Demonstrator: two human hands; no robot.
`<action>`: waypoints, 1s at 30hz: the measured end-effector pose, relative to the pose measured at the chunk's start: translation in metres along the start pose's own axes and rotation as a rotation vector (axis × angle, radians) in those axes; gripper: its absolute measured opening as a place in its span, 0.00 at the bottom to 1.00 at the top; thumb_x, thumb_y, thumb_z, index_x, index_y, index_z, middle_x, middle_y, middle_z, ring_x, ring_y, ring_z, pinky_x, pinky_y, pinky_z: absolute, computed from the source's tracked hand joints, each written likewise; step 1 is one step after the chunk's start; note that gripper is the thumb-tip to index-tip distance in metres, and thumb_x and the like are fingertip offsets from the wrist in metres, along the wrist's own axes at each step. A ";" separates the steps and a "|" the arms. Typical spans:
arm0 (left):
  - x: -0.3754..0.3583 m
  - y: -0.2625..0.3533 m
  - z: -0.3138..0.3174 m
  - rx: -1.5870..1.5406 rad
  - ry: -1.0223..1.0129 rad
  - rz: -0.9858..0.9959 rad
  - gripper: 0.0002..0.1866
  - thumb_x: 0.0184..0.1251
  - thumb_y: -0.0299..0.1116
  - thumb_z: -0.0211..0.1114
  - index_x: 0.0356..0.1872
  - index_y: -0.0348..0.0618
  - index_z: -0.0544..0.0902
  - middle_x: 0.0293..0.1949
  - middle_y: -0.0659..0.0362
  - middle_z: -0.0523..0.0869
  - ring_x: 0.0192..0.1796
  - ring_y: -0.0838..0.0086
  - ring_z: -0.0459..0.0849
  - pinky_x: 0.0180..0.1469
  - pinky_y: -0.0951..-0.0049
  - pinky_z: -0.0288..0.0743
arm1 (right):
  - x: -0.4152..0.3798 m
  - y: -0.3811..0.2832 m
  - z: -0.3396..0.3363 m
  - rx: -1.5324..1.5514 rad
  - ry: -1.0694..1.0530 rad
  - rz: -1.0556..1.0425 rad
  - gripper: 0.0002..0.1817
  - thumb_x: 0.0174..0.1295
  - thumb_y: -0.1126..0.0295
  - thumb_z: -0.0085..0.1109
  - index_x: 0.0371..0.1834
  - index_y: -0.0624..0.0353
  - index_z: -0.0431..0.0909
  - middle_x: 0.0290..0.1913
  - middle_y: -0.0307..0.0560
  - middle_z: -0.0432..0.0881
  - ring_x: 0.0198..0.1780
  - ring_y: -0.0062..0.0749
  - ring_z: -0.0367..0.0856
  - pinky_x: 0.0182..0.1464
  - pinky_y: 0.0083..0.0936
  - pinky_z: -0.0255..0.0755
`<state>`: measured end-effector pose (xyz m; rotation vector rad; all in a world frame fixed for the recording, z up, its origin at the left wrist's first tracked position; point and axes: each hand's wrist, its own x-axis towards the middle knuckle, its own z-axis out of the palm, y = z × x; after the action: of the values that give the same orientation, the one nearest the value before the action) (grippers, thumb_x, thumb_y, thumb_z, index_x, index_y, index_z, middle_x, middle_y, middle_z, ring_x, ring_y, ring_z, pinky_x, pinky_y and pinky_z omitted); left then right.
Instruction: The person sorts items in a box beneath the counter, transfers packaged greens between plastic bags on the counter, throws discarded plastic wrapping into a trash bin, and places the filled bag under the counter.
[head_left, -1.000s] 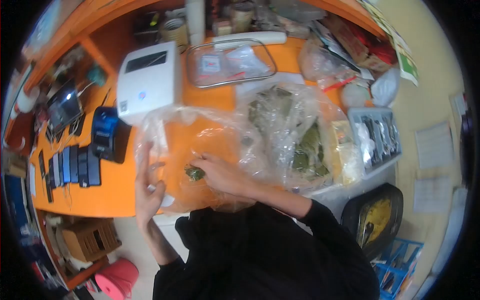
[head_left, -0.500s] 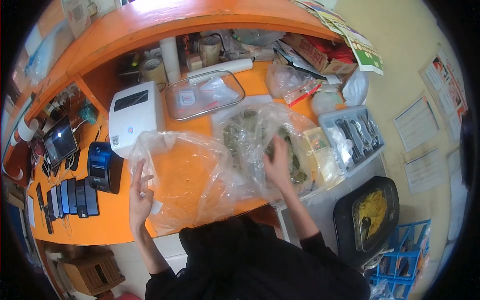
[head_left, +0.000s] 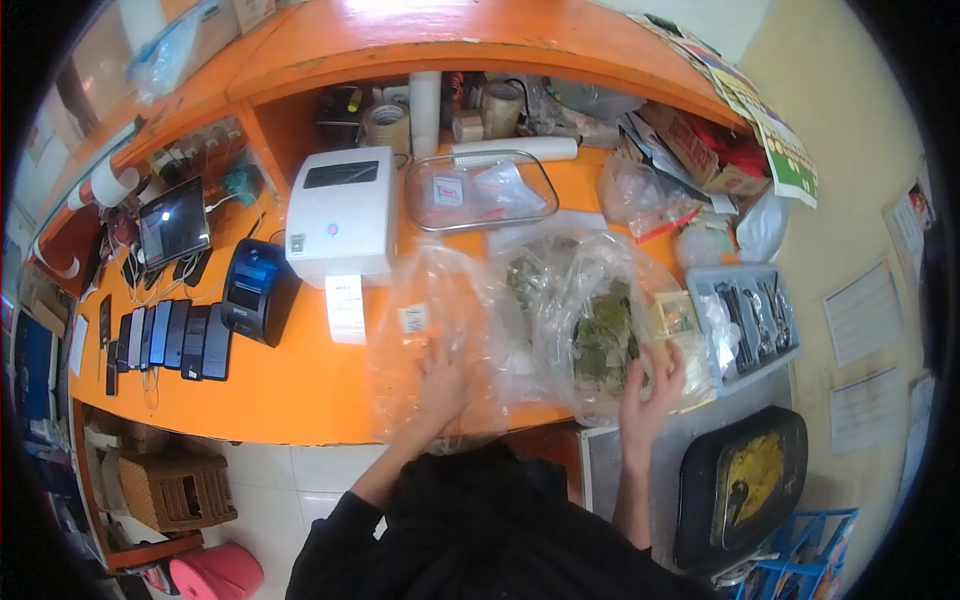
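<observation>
A clear plastic bag [head_left: 478, 305] lies spread on the orange counter with a small white label [head_left: 412, 319] showing on its left part. My left hand [head_left: 443, 385] is at this bag, fingers stretched out and apart below the label. To the right stands another clear bag [head_left: 560, 290], its mouth wide and dark green leafy-looking packs [head_left: 606, 325] inside. By its right side is my right hand [head_left: 652, 385], fingers spread and slightly curled, nothing gripped between them.
A white label printer [head_left: 342, 215] with a paper strip [head_left: 346, 308] stands behind left. A wire-rimmed basket [head_left: 482, 192] sits at the back. Several phones [head_left: 175, 338] line the left. A grey cutlery tray [head_left: 745, 325] and a black bin [head_left: 740, 480] are at right.
My left hand has moved from the empty bag's left edge to its middle. My right hand has come out of the green packs toward that bag's right side. The camera view has shifted.
</observation>
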<state>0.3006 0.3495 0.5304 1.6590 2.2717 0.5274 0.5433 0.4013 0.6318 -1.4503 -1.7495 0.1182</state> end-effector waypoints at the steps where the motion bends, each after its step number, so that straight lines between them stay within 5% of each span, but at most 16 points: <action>1: 0.004 -0.006 0.003 -0.099 -0.014 -0.014 0.34 0.52 0.34 0.63 0.62 0.46 0.62 0.60 0.44 0.63 0.60 0.50 0.64 0.59 0.56 0.61 | -0.010 -0.004 0.003 0.019 -0.048 -0.013 0.20 0.54 0.71 0.57 0.52 0.57 0.72 0.61 0.57 0.60 0.63 0.50 0.57 0.61 0.40 0.53; 3: 0.006 -0.021 0.004 -0.301 -0.044 -0.035 0.27 0.50 0.29 0.61 0.56 0.47 0.72 0.53 0.47 0.74 0.53 0.53 0.73 0.53 0.59 0.69 | -0.017 -0.017 0.004 0.071 -0.124 -0.080 0.25 0.51 0.68 0.61 0.55 0.56 0.69 0.63 0.58 0.56 0.63 0.51 0.55 0.61 0.42 0.53; 6: -0.011 -0.034 -0.028 -0.333 0.223 0.285 0.20 0.44 0.23 0.58 0.44 0.45 0.80 0.41 0.51 0.81 0.44 0.56 0.78 0.46 0.63 0.74 | -0.021 -0.044 -0.011 0.181 -0.266 -0.330 0.34 0.47 0.65 0.66 0.60 0.56 0.64 0.66 0.58 0.51 0.65 0.52 0.51 0.62 0.42 0.52; 9: -0.067 -0.013 -0.093 -0.538 -0.061 0.539 0.18 0.41 0.21 0.57 0.39 0.43 0.80 0.38 0.51 0.81 0.45 0.58 0.78 0.46 0.61 0.73 | -0.042 -0.069 -0.003 0.471 -0.566 -0.556 0.39 0.44 0.62 0.68 0.61 0.55 0.62 0.67 0.58 0.49 0.67 0.52 0.50 0.63 0.41 0.52; 12: -0.136 0.003 -0.105 -0.406 -0.106 0.723 0.19 0.40 0.23 0.62 0.39 0.46 0.80 0.41 0.56 0.81 0.45 0.59 0.78 0.46 0.65 0.73 | -0.100 -0.080 0.043 0.933 -1.066 -0.477 0.36 0.42 0.60 0.68 0.58 0.53 0.66 0.65 0.59 0.55 0.65 0.48 0.56 0.63 0.38 0.55; 14: -0.182 0.005 -0.115 -0.160 -0.048 0.710 0.22 0.40 0.24 0.63 0.43 0.48 0.78 0.47 0.54 0.78 0.51 0.59 0.75 0.49 0.67 0.72 | -0.131 -0.088 0.052 0.891 -1.263 -0.546 0.31 0.46 0.62 0.65 0.55 0.57 0.68 0.61 0.57 0.63 0.61 0.41 0.63 0.60 0.33 0.59; 16: -0.230 -0.004 -0.107 -0.451 0.208 0.508 0.24 0.43 0.26 0.64 0.47 0.49 0.73 0.50 0.49 0.74 0.55 0.53 0.70 0.55 0.60 0.66 | -0.155 -0.107 0.042 0.674 -1.254 -0.665 0.26 0.48 0.65 0.61 0.52 0.61 0.70 0.55 0.53 0.70 0.55 0.35 0.70 0.56 0.30 0.64; 20: -0.348 -0.024 -0.102 -0.469 0.952 0.267 0.35 0.47 0.34 0.70 0.57 0.49 0.62 0.61 0.37 0.57 0.65 0.42 0.56 0.63 0.50 0.54 | -0.230 -0.167 0.041 1.203 -0.707 0.124 0.17 0.60 0.70 0.49 0.50 0.66 0.68 0.47 0.52 0.75 0.46 0.35 0.75 0.46 0.30 0.72; 21: -0.378 -0.030 -0.100 -0.487 0.963 0.154 0.38 0.45 0.37 0.71 0.59 0.48 0.60 0.62 0.37 0.53 0.65 0.40 0.52 0.64 0.48 0.52 | -0.243 -0.188 0.041 1.271 -0.592 0.285 0.17 0.61 0.71 0.48 0.51 0.67 0.68 0.46 0.54 0.76 0.46 0.36 0.76 0.46 0.31 0.73; 23: -0.433 -0.042 -0.087 -0.559 0.995 -0.059 0.46 0.43 0.43 0.74 0.62 0.48 0.55 0.65 0.35 0.43 0.67 0.37 0.44 0.65 0.45 0.47 | -0.300 -0.202 0.049 1.134 -0.694 -0.045 0.21 0.63 0.63 0.45 0.57 0.63 0.64 0.52 0.50 0.71 0.51 0.36 0.73 0.50 0.35 0.72; 26: -0.503 -0.071 -0.075 -0.543 0.997 -0.423 0.53 0.38 0.49 0.76 0.65 0.51 0.52 0.66 0.36 0.39 0.68 0.38 0.41 0.65 0.46 0.46 | -0.393 -0.232 0.007 1.277 -1.254 -0.191 0.22 0.63 0.61 0.46 0.57 0.62 0.64 0.53 0.50 0.71 0.51 0.37 0.73 0.51 0.35 0.71; 30: -0.621 -0.107 -0.106 -0.348 1.153 -0.513 0.46 0.33 0.49 0.77 0.59 0.50 0.64 0.64 0.36 0.46 0.67 0.38 0.45 0.64 0.48 0.51 | -0.481 -0.297 -0.054 1.442 -2.352 0.352 0.24 0.62 0.57 0.47 0.57 0.60 0.64 0.53 0.50 0.71 0.52 0.38 0.73 0.52 0.36 0.71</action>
<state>0.3519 -0.2854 0.5838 0.5231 2.8581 1.9381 0.3396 -0.1252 0.5746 0.2303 -1.3849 3.2906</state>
